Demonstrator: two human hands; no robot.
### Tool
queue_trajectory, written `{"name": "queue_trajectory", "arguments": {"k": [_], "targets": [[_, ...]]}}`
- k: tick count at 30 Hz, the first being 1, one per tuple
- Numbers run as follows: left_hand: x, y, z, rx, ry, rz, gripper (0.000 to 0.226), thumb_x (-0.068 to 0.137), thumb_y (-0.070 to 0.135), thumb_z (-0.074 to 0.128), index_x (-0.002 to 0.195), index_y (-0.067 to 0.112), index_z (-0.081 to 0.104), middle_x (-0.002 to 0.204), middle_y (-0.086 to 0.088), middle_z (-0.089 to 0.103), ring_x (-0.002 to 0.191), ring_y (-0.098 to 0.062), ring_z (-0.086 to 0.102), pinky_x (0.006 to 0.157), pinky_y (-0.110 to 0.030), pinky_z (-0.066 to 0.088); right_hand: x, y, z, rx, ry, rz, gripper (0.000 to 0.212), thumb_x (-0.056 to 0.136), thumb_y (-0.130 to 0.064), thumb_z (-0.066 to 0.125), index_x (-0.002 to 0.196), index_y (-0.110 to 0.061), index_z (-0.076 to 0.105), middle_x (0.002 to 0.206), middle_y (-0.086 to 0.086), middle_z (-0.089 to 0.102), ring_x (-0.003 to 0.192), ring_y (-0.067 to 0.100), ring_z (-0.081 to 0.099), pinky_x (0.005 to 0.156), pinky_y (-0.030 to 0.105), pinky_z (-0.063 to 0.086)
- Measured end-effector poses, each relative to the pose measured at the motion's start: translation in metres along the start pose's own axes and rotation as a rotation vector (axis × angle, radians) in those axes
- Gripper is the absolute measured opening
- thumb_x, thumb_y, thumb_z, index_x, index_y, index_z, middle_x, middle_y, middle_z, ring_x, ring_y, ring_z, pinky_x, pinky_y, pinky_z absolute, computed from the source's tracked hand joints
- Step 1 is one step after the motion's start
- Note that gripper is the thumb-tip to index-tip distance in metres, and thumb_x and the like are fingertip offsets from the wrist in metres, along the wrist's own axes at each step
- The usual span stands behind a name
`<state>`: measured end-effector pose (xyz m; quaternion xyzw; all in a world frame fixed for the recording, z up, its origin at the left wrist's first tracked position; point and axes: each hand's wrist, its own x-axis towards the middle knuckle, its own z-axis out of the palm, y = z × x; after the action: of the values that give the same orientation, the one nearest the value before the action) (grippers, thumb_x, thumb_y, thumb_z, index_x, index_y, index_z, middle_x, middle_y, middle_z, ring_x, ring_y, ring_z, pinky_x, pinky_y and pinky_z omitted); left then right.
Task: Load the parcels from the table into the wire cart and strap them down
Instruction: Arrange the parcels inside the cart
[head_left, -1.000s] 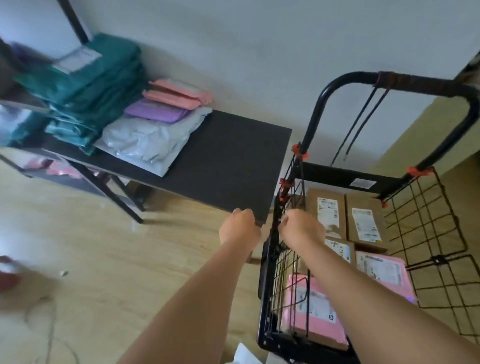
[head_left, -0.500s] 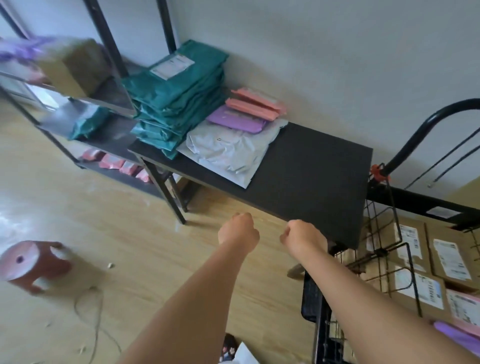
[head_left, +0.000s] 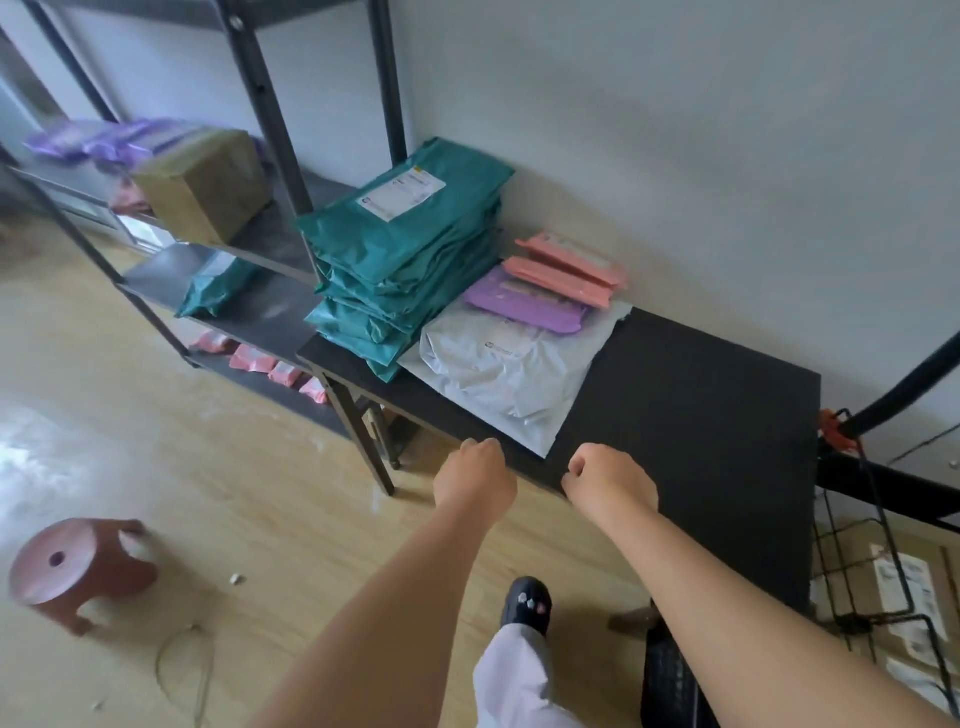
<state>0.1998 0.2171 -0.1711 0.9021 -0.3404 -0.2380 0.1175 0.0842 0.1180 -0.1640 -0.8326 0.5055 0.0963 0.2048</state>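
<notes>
On the black table (head_left: 691, 415) lie a stack of teal mailer bags (head_left: 405, 260), a flat grey bag (head_left: 509, 374), a purple envelope (head_left: 522, 299) and two pink envelopes (head_left: 569, 267). My left hand (head_left: 475, 475) hovers at the table's front edge, fingers curled, holding nothing. My right hand (head_left: 610, 486) is over the front edge just right of the grey bag, also curled and empty. The wire cart (head_left: 883, 571) stands at the right edge, with brown labelled boxes (head_left: 904, 582) inside.
A black metal shelf rack (head_left: 249, 244) at the left carries a cardboard box (head_left: 205, 182), a teal bag and purple bags; pink packets lie on its bottom shelf. A brown plastic stool (head_left: 78, 569) and a loose cord (head_left: 182, 660) are on the wooden floor. My shoe (head_left: 524, 603) is below.
My view has swung left from the cart to the table. Both hands left the cart's side and now sit at the table's front edge near the grey bag.
</notes>
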Motion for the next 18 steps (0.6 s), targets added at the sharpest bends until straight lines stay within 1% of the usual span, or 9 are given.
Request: {"name": "queue_trajectory", "arguments": {"k": [2, 4, 7, 10, 12, 14, 16, 18], "targets": [[0.024, 0.005, -0.011, 0.001, 0.019, -0.002, 0.022, 0.091, 0.014, 0.048, 0.109, 0.015, 0.058, 0.112, -0.003, 0.054, 0.093, -0.022, 0.054, 0.068, -0.031, 0.045, 0.025, -0.008, -0.01, 0.003, 0.02, 0.0, 0.012, 0.093, -0.031, 0.052, 0.098, -0.026, 0.062, 0.085, -0.007, 0.062, 0.074, 0.014, 0.058, 0.053, 0.025, 0.037], [0.05, 0.012, -0.023, -0.003, 0.029, 0.006, 0.025, 0.092, 0.014, 0.048, 0.114, 0.015, 0.058, 0.116, -0.002, 0.054, 0.097, -0.023, 0.056, 0.068, -0.031, 0.043, 0.053, -0.016, -0.022, 0.005, 0.035, 0.005, 0.013, 0.094, -0.032, 0.05, 0.094, -0.024, 0.061, 0.082, -0.006, 0.061, 0.07, 0.013, 0.058, 0.05, 0.025, 0.036], [0.093, 0.029, -0.038, -0.018, 0.034, 0.024, 0.028, 0.092, 0.012, 0.048, 0.118, 0.015, 0.058, 0.119, -0.002, 0.055, 0.097, -0.023, 0.059, 0.068, -0.031, 0.044, 0.094, -0.022, -0.039, 0.031, 0.036, 0.013, 0.012, 0.096, -0.033, 0.051, 0.094, -0.024, 0.06, 0.083, -0.006, 0.061, 0.07, 0.011, 0.058, 0.05, 0.025, 0.039], [0.132, 0.05, -0.05, -0.031, 0.026, 0.052, 0.03, 0.092, 0.012, 0.047, 0.12, 0.013, 0.058, 0.123, -0.004, 0.055, 0.101, -0.024, 0.059, 0.074, -0.031, 0.046, 0.133, -0.024, -0.056, 0.037, 0.045, 0.028, 0.01, 0.095, -0.032, 0.052, 0.091, -0.025, 0.059, 0.082, -0.006, 0.06, 0.068, 0.011, 0.057, 0.05, 0.025, 0.039], [0.156, 0.064, -0.058, -0.039, 0.031, 0.062, 0.031, 0.093, 0.013, 0.047, 0.122, 0.014, 0.058, 0.125, -0.005, 0.055, 0.106, -0.024, 0.058, 0.079, -0.032, 0.048, 0.157, -0.023, -0.07, 0.043, 0.069, 0.035, 0.015, 0.094, -0.03, 0.051, 0.081, -0.024, 0.057, 0.074, -0.006, 0.058, 0.062, 0.012, 0.054, 0.048, 0.026, 0.037], [0.178, 0.077, -0.064, -0.042, 0.044, 0.07, 0.031, 0.093, 0.013, 0.048, 0.123, 0.013, 0.058, 0.126, -0.006, 0.057, 0.108, -0.026, 0.058, 0.081, -0.033, 0.048, 0.18, -0.021, -0.083, 0.065, 0.101, 0.037, 0.023, 0.093, -0.027, 0.049, 0.07, -0.024, 0.051, 0.068, -0.005, 0.054, 0.057, 0.013, 0.05, 0.047, 0.026, 0.033], [0.197, 0.087, -0.069, -0.023, 0.061, 0.079, 0.029, 0.092, 0.012, 0.048, 0.119, 0.011, 0.06, 0.123, -0.008, 0.061, 0.108, -0.028, 0.059, 0.078, -0.033, 0.046, 0.2, -0.02, -0.093, 0.098, 0.127, 0.046, 0.025, 0.093, -0.028, 0.046, 0.07, -0.024, 0.051, 0.067, -0.004, 0.055, 0.057, 0.014, 0.051, 0.048, 0.026, 0.033], [0.214, 0.096, -0.076, -0.028, 0.1, 0.069, 0.027, 0.09, 0.011, 0.049, 0.113, 0.009, 0.063, 0.117, -0.009, 0.064, 0.105, -0.029, 0.06, 0.071, -0.031, 0.043, 0.217, -0.019, -0.101, 0.126, 0.148, 0.059, 0.024, 0.095, -0.031, 0.044, 0.077, -0.023, 0.057, 0.07, -0.003, 0.059, 0.06, 0.015, 0.055, 0.049, 0.026, 0.034]]}}
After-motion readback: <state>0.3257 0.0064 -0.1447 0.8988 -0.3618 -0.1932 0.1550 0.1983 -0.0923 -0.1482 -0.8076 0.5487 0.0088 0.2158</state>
